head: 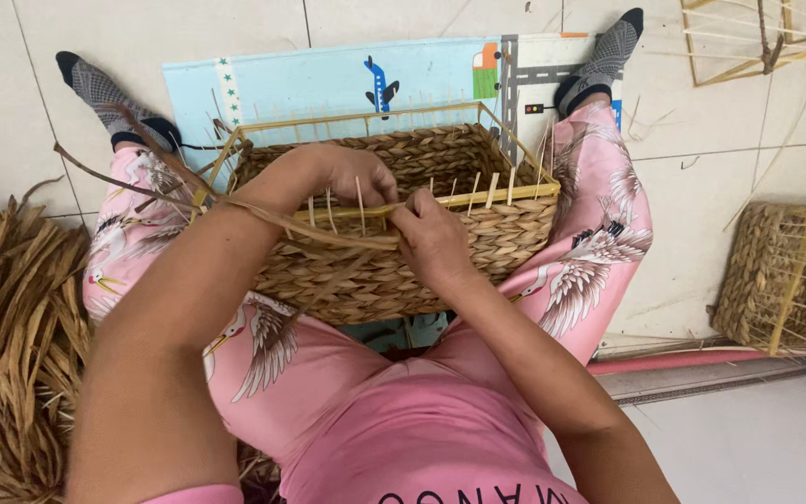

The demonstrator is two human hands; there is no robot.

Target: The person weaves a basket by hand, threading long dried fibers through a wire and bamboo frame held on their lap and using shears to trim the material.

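A person sits on a tiled floor point(720, 168) with legs spread, seen from above, wearing pink clothes printed with white birds and grey patterned socks. Between the thighs rests a half-woven basket point(394, 229), rectangular, made of braided tan fibre on a yellowish frame, with thin upright stakes poking above its near rim. The left hand point(352, 177) reaches over the near rim, fingers curled down around the rim and stakes. The right hand point(433, 238) lies just beside it, at the near wall of the basket, fingers closed in a pinch on a flat strand of fibre point(328, 233) that runs leftward across the left forearm. The two hands almost touch. Under the basket, on the far side, lies a pale blue play mat point(328, 84) with a road and plane print. A loose pile of dried fibre point(11, 345) fills the near left. At the right stands another partly woven basket point(781, 275).
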